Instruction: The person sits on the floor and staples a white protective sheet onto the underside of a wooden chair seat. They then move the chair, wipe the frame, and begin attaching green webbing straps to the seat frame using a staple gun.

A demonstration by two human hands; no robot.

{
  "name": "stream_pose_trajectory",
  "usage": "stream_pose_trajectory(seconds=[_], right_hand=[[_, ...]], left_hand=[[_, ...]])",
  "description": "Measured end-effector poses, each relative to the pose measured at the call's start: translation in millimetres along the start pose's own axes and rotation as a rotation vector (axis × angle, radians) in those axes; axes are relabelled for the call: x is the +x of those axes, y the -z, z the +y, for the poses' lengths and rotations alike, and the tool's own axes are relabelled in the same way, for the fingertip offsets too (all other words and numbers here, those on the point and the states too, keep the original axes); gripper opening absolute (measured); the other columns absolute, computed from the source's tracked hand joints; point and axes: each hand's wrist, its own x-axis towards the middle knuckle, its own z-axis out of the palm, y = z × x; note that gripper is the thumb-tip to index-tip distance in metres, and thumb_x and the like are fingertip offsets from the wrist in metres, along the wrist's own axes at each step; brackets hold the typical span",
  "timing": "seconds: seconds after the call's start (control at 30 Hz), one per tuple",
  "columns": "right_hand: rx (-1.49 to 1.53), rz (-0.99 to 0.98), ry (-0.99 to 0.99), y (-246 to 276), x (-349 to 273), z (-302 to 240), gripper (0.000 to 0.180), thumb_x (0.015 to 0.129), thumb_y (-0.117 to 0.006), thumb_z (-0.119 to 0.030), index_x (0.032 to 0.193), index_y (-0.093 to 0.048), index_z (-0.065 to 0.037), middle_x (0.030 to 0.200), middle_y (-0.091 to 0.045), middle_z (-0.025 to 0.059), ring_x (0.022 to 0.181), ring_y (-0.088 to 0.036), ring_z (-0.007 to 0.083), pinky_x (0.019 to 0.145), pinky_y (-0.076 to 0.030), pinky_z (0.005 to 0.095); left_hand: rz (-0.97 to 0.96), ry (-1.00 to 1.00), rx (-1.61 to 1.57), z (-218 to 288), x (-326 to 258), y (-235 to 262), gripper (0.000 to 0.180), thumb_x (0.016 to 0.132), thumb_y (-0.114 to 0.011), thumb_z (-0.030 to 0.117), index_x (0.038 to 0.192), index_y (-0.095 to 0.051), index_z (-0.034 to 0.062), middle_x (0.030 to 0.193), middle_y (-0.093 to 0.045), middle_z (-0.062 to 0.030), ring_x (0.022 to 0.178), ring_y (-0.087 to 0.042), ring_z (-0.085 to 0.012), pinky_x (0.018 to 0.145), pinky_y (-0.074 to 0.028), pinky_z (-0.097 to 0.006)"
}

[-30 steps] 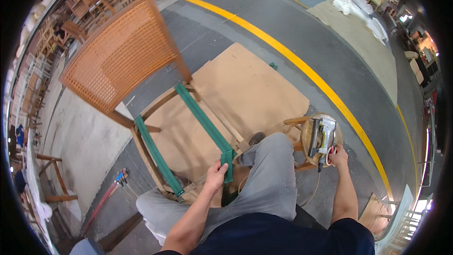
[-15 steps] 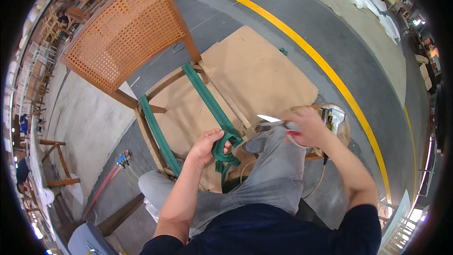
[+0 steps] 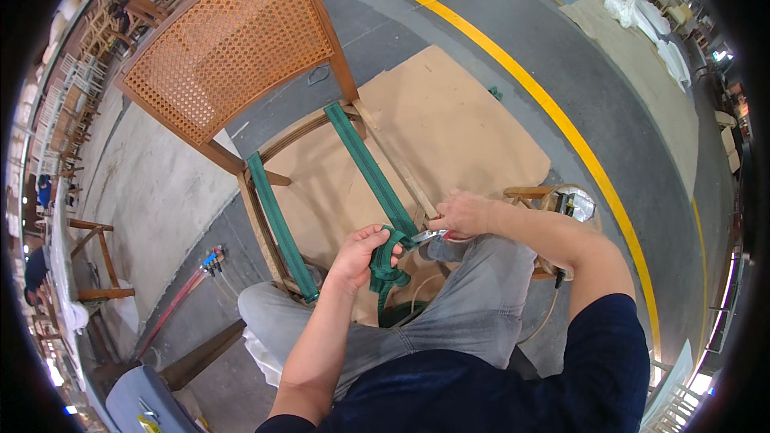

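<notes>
A wooden chair frame with a woven cane backrest [image 3: 233, 44] stands before me, its seat open. Two green webbing straps run from back to front across it, a left strap [image 3: 279, 224] and a right strap [image 3: 370, 167]. My left hand [image 3: 358, 260] is closed around the loose, bunched end of the green webbing [image 3: 387, 274] by the front rail. In my right hand [image 3: 465, 213] is a pair of scissors [image 3: 427, 236] with red handles. Their blades point left and meet the webbing close to my left fingers; whether they cut into it is hidden.
Brown cardboard [image 3: 457, 124] lies under and beside the chair. A round-topped stool [image 3: 529, 192] at my right bears a metal air tool [image 3: 576, 204]. Red hoses with blue fittings [image 3: 212, 260] lie on the floor at left. A yellow line [image 3: 513, 68] curves across the floor.
My right hand has brought the scissors left and down from above my knee to the webbing. My left hand still grips the webbing end, slightly shifted. The view has moved a little.
</notes>
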Motion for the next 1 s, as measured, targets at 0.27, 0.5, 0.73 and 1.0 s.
stream_pose_trajectory(seconds=[0.27,0.5,0.73,1.0], right_hand=[[0.297,0.628,-0.705,40,-76,-33,0.043,0.089,-0.077,-0.042,0.124,-0.063,-0.021,0.089,-0.074,0.0104,0.086,-0.073,0.0347,0.074,-0.056,0.0498],[0.076,0.706,-2.003,-38,-295,-103,0.051,0.097,-0.068,-0.044,0.137,-0.06,-0.013,0.121,-0.073,0.0199,0.111,-0.07,0.0419,0.093,-0.056,0.0509],[0.044,0.449,-1.942,-93,-317,-140,0.055,0.091,-0.074,-0.028,0.141,-0.062,-0.007,0.117,-0.069,0.0213,0.111,-0.066,0.0407,0.101,-0.052,0.0478],[0.83,0.7,-0.786,51,-76,-126,0.068,0.085,-0.085,-0.023,0.144,-0.057,-0.005,0.139,-0.064,0.0135,0.128,-0.061,0.0273,0.109,-0.047,0.0408]], left_hand=[[-0.033,-0.274,-0.104,36,-45,-46,0.021,0.106,-0.059,0.014,0.124,-0.059,0.0022,0.101,-0.074,-0.0168,0.083,-0.075,-0.0298,0.078,-0.064,-0.045],[-0.155,-0.394,-0.11,40,-72,-71,0.031,0.105,-0.055,0.01,0.135,-0.055,0.0008,0.116,-0.073,-0.0215,0.106,-0.073,-0.0369,0.099,-0.058,-0.053],[-0.358,-0.576,-0.149,63,-77,-100,0.024,0.099,-0.059,0.003,0.122,-0.061,0.0026,0.111,-0.065,-0.0118,0.11,-0.066,-0.0311,0.111,-0.047,-0.054],[-0.091,-0.884,-0.128,67,-94,-127,0.025,0.092,-0.065,-0.003,0.113,-0.055,0.0068,0.097,-0.06,-0.0066,0.092,-0.061,-0.0215,0.099,-0.051,-0.05]])
